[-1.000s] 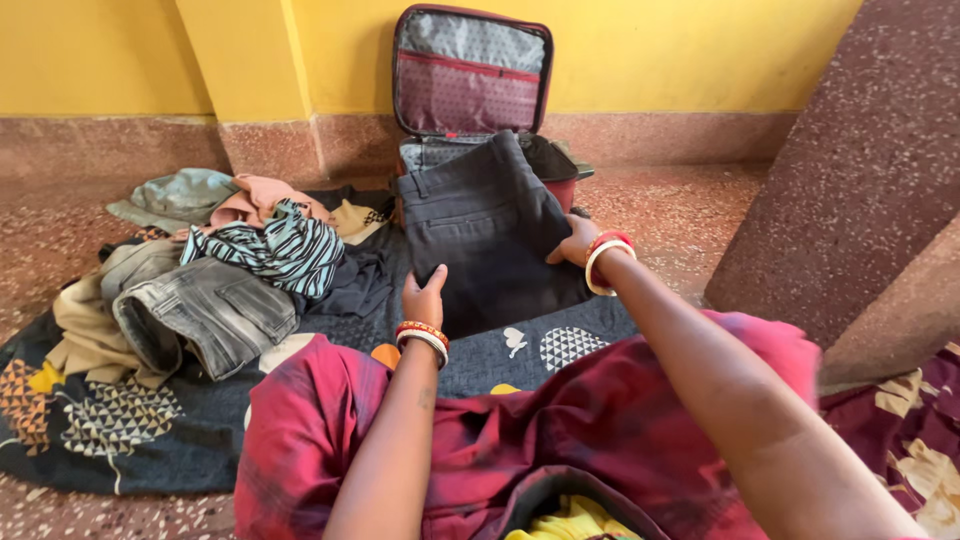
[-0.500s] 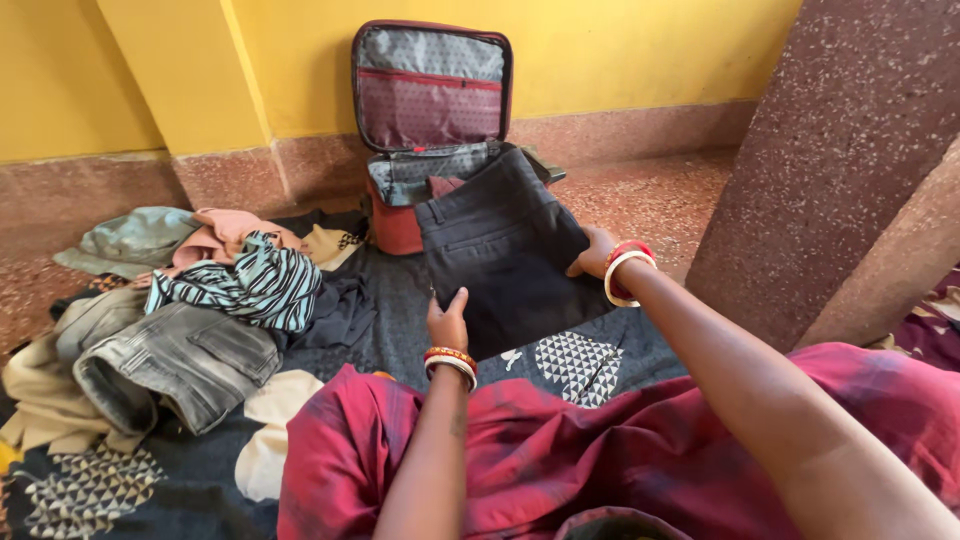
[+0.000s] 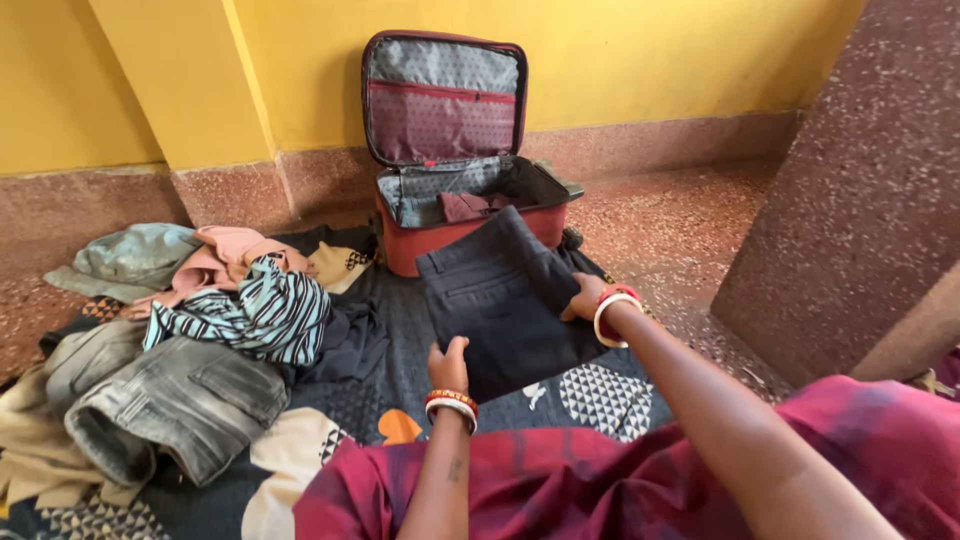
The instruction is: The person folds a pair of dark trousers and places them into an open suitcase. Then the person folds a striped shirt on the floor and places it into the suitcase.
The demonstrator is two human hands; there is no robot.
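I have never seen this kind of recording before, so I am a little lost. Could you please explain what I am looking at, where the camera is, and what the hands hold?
There is no machine here. The camera sits on a person's head and looks down, so both arms you see are that person's own. The left hand and right hand grip a folded pair of dark trousers by its sides, above a patterned dark blanket on the floor. Behind it stands an open red suitcase, lid up against the yellow wall. To the left lies a pile of clothes, with a striped top and grey jeans.
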